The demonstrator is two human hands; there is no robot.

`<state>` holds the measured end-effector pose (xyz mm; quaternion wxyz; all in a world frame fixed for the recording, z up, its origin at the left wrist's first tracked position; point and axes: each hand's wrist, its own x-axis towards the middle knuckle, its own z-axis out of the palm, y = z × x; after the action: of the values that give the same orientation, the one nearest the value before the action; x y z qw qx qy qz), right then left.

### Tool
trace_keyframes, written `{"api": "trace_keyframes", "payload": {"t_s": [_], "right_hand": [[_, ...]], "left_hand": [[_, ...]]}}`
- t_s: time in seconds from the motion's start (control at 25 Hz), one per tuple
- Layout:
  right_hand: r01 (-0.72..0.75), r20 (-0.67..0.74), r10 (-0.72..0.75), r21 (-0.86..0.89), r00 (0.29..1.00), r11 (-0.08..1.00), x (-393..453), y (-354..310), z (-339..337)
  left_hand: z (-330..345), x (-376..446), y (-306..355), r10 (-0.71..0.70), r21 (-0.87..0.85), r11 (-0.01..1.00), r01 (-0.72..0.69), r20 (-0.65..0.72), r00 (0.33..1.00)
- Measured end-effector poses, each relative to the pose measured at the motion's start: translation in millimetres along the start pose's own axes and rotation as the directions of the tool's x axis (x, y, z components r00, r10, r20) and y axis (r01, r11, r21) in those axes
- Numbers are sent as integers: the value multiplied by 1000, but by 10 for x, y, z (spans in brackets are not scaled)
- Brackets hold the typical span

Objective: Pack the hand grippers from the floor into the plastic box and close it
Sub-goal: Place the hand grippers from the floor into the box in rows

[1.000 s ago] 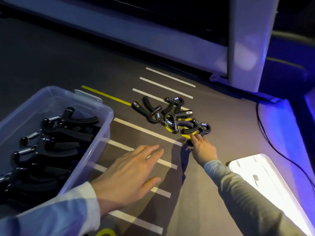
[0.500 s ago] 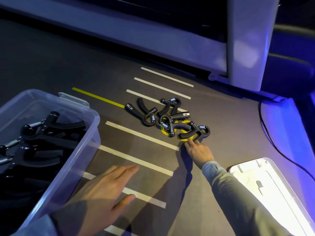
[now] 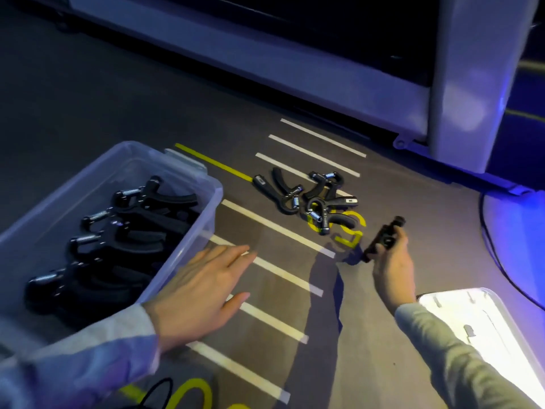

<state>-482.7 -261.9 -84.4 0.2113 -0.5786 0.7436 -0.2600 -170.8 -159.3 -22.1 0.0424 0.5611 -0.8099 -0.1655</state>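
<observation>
A: Hand grippers (image 3: 306, 199) — lay in a loose black pile on the floor (image 3: 88, 93), over white stripes (image 3: 309, 154) and a yellow marking (image 3: 351, 228), toward 12 o'clock from the hands.

B: Counted about 4 there, tangled; exact count hard to tell. Saw more of them packed in rows inside the plastic box (image 3: 188, 240), at 9 o'clock.

A: And the right hand (image 3: 393, 267)?

B: Was curled round 1 gripper (image 3: 383, 239), lifted off the floor, at 3 o'clock of the pile and apart from it. Fingers wrapped on the handle, firm hold.

A: Left hand (image 3: 200, 293)?

B: Hovered flat, palm down, fingers straight and spread, holding nothing. Sat just beside the box's near right corner, at 6 o'clock from the pile. Touching the box wall or not: could not tell.

A: Lid?

B: White lid (image 3: 483, 329) lay at 4 o'clock, brightly lit, off the box. Box stood open.
</observation>
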Motion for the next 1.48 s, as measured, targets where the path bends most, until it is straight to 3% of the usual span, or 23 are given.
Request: {"api": "trace_keyframes", "payload": {"t_s": [0.12,0.32,0.52,0.6,0.68,0.84,0.96,1.12,1.2,1.36,1.4,1.48], "right_hand": [[14,-69,-11,54,998,998,-212,-362,-115],[255,-109,-235,237,966,938,-660,-1227,-288],[427,-70,-489,602,870,675,-1156,-2158,-255],[412,-26,-569,717,822,563,-1361,-2474,-161],[343,67,-620,784,782,518,-1528,-2723,6],[86,322,-571,815,755,573,-1800,-2960,417],[-61,485,-556,788,675,612,-1990,-3042,670],[-154,609,-536,732,585,663,-2213,-3053,1006],[-159,643,-525,703,558,693,-2275,-3008,1153],[-172,715,-493,637,495,751,-2255,-2871,1327],[-136,721,-496,622,483,771,-2225,-2819,1342],[156,688,-555,554,467,818,-2137,-2716,1330]], "left_hand": [[-112,-130,-28,-13,28,999,16,-84,996],[-333,-494,-129,-104,60,991,116,-178,979],[-467,-1070,-269,-253,-33,967,254,-269,929],[-431,-1316,-343,-309,-52,950,306,-271,912],[-347,-1546,-454,-360,-59,932,357,-258,897],[-142,-1866,-653,-399,22,908,417,-249,882],[23,-1967,-764,-418,35,899,437,-233,878],[154,-2026,-895,-376,48,916,399,-244,894],[189,-2043,-938,-350,15,930,367,-268,898],[284,-2087,-990,-391,-228,916,330,-329,860],[292,-2097,-993,-408,-280,903,325,-327,852],[266,-2096,-990,-434,-349,880,322,-315,844]]}}
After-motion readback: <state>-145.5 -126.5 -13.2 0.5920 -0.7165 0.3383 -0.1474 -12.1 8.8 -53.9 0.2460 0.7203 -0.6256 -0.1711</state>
